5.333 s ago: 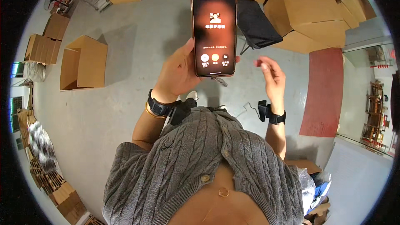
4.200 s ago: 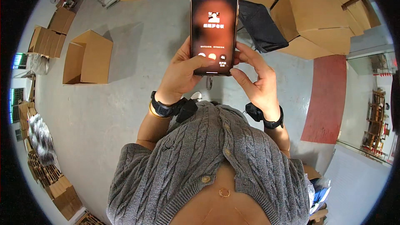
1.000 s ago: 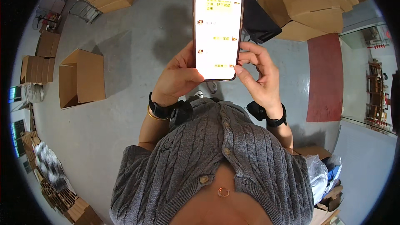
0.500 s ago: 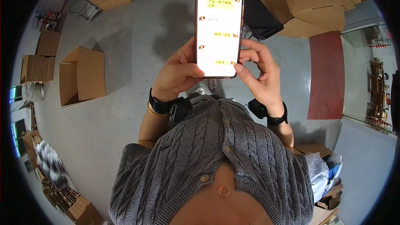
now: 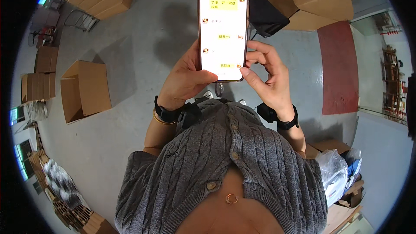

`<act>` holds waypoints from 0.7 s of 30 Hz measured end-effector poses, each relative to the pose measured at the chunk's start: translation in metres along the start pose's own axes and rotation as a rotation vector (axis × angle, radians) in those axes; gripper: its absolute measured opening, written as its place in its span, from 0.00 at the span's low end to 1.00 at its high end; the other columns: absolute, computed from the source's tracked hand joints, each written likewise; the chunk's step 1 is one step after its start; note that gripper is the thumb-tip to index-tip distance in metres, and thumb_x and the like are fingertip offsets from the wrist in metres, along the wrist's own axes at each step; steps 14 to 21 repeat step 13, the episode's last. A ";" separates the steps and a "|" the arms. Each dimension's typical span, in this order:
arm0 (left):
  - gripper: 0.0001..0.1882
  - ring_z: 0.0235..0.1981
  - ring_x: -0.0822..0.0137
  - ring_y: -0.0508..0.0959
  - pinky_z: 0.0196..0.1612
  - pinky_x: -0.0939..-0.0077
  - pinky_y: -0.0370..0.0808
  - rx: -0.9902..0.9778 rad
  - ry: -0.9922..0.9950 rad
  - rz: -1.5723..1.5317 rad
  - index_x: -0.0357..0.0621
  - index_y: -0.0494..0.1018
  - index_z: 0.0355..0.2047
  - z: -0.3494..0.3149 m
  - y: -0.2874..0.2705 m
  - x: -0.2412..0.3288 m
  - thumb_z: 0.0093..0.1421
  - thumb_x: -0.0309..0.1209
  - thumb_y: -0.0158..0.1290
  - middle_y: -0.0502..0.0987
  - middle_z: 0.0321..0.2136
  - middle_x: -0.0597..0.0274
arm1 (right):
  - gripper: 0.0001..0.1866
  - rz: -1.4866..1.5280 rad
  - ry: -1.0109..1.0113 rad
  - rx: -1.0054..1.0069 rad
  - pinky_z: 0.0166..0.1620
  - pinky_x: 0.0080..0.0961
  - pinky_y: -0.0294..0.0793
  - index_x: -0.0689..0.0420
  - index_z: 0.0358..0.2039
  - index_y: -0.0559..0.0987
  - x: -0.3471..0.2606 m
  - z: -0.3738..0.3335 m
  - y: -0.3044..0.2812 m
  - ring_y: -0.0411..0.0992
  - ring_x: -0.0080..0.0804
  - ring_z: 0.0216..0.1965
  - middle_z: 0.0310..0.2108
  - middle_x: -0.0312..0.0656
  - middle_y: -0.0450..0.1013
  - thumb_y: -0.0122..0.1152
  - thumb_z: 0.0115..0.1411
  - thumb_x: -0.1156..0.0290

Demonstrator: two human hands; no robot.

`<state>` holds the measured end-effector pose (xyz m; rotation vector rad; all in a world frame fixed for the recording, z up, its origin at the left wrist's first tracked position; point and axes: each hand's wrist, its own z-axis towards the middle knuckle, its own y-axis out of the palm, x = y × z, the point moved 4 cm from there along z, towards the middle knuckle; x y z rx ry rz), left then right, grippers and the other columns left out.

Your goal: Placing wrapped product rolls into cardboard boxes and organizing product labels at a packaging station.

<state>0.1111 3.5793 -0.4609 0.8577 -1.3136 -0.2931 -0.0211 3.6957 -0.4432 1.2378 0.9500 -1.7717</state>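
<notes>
A dark-cased smartphone (image 5: 223, 26) with a lit chat screen is held upright in front of me. My left hand (image 5: 185, 78) wraps its lower left side, and that thumb lies across the bottom of the screen. At the lower right corner my right hand (image 5: 271, 76) grips the phone's edge, thumb in front and the index fingertip higher up the side; its other fingers curl, partly hidden. Each wrist wears a black band with a dark device, the left one (image 5: 168, 112) next to a gold bangle.
An open cardboard box (image 5: 96, 87) stands on the grey floor (image 5: 130, 117) at left. Large cartons (image 5: 320, 0) and a black cloth-like item (image 5: 271, 17) are behind the phone. A red floor strip (image 5: 338, 73) runs at right, with plastic-wrapped goods (image 5: 333, 171) nearer me.
My left thumb has slid right along the bottom of the screen. Phone and surroundings sit slightly further left in view. Some text in a message bubble has shortened.
</notes>
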 end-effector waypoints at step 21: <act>0.43 0.55 0.55 0.69 0.53 0.48 0.71 -0.111 -0.151 -0.007 0.45 0.49 0.63 0.037 -0.014 -0.011 0.48 0.14 0.54 0.66 0.56 0.55 | 0.25 -0.052 0.048 0.156 0.45 0.23 0.70 0.62 0.52 0.66 0.009 -0.003 -0.007 0.72 0.24 0.36 0.34 0.40 0.76 0.62 0.53 0.78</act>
